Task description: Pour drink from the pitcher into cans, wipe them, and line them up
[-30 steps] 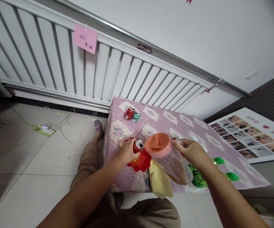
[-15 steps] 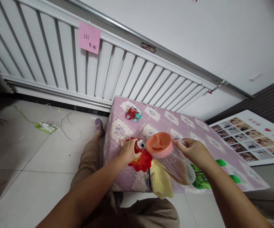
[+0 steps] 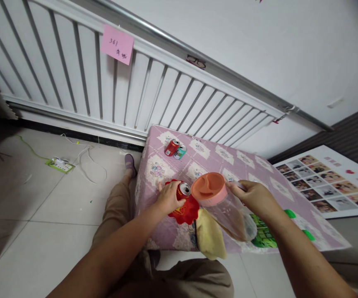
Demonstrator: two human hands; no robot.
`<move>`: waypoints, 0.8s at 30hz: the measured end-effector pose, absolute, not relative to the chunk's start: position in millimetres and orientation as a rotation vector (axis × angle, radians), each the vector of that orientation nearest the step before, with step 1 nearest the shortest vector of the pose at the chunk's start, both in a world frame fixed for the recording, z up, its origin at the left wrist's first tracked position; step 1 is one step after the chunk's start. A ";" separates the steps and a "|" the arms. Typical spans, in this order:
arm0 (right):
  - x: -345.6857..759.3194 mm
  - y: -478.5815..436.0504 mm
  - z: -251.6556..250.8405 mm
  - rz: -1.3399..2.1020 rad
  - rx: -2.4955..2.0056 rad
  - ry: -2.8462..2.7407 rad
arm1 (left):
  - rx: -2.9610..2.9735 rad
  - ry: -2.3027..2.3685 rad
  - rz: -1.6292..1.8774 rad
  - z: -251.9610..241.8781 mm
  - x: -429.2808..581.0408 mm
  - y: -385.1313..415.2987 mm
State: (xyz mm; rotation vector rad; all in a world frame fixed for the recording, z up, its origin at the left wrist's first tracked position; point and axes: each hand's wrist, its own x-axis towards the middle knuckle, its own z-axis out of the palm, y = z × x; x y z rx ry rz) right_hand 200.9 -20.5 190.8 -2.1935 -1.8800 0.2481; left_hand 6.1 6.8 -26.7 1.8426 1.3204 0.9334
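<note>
My left hand (image 3: 170, 198) is wrapped round an opened red drink can (image 3: 183, 193), which stands upright on a red scalloped tray (image 3: 188, 213). In my right hand (image 3: 253, 198) is the handle of a clear plastic pitcher (image 3: 228, 217) with an orange-pink lid (image 3: 209, 188). The pitcher is tilted toward the can, its lid close to the can's top, and brownish liquid lies along its lower side. I cannot tell whether any liquid is flowing. A folded yellow cloth (image 3: 210, 238) lies just below the pitcher, hanging over the near edge.
On the purple patterned cloth (image 3: 160, 134) stand another red can (image 3: 171, 147) and a teal can (image 3: 180, 152). Green packets (image 3: 264, 231) lie at the right, partly behind my right arm. A white radiator (image 3: 154, 82) runs along the wall; a power strip (image 3: 60, 165) lies on the floor.
The view has shifted very slightly. Both hands, the can and the tilted pitcher hold practically the same positions.
</note>
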 end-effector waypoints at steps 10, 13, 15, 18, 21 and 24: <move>201.5 -21.2 193.5 0.216 -2.190 -1.901 | 1.858 1.341 0.895 -23.6 6.0 6.5; 202.0 -20.6 193.4 0.207 -2.224 -1.882 | 1.855 1.329 0.903 -23.9 5.9 6.5; 202.3 -20.5 193.1 0.207 -2.232 -1.875 | 1.854 1.322 0.916 -25.2 6.0 6.5; 202.9 -21.0 192.6 0.208 -2.226 -1.869 | 1.859 1.324 0.931 -27.4 6.4 6.7; 203.2 -21.7 192.7 0.211 -2.222 -1.863 | 1.862 1.328 0.932 -28.5 6.7 7.0; 202.6 -22.0 193.6 0.211 -2.212 -1.880 | 1.867 1.329 0.925 -28.4 6.6 7.4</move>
